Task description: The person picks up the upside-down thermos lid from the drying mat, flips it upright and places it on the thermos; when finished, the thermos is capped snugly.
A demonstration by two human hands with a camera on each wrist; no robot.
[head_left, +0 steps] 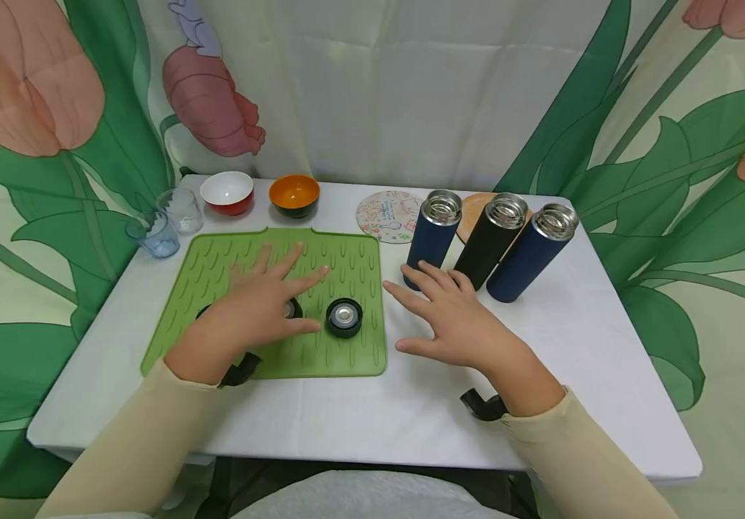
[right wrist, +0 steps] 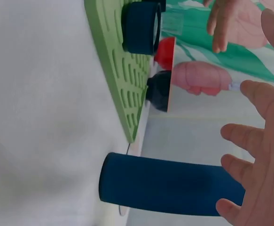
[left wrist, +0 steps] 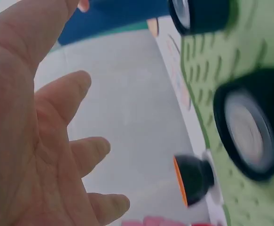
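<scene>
Left of centre in the frame, the left grip (head_left: pixel 252 306) hangs palm-down with its fingers spread and nothing held, over two black bottle lids; one (head_left: pixel 293 308) is partly covered by that grip, and the other (head_left: pixel 344 317) lies just right of the thumb, its silvery centre facing up. A dark edge by the left wrist may be a third lid, though too little shows to be sure. The right grip (head_left: pixel 453 317), right of centre, is also spread and holds nothing, its fingertips overlapping the base of the nearer navy flask (head_left: pixel 433 234) in the head view. A black flask (head_left: pixel 485 245) and a second navy flask (head_left: pixel 531 252) follow to the right, all three uncapped, long axes upright. So the lids lie nearer the left grip, the flasks ahead of the right. On the white-covered bench (head_left: pixel 580 360), from upper left, are a blue glass (head_left: pixel 159 238), a clear glass (head_left: pixel 182 210), a red bowl (head_left: pixel 236 205), an orange-lined bowl (head_left: pixel 294 192), a green ridged mat (head_left: pixel 359 267) under the lids, and a floral round mat (head_left: pixel 385 215). Tulip-printed curtains (head_left: pixel 385 94) hang behind.
</scene>
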